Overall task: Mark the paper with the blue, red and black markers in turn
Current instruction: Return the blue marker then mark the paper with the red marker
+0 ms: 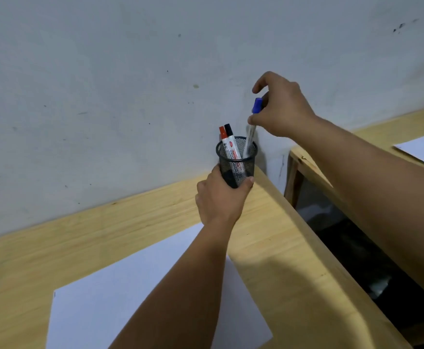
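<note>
Right hand point(281, 109) pinches the blue marker point(252, 122), its lower end inside the mesh cup point(236, 159); left hand point(221, 197) clamps the cup's base at the desk's point(155, 210) far corner. Risk: the tilted marker snags the rim and tips the cup off the edge, red marker point(222, 134) and black marker point(229, 133) with it. Paper point(130, 298) lies nearer, under the left forearm.

wooden table point(269, 222), white paper point(120, 298), mesh cup point(236, 162)
</note>
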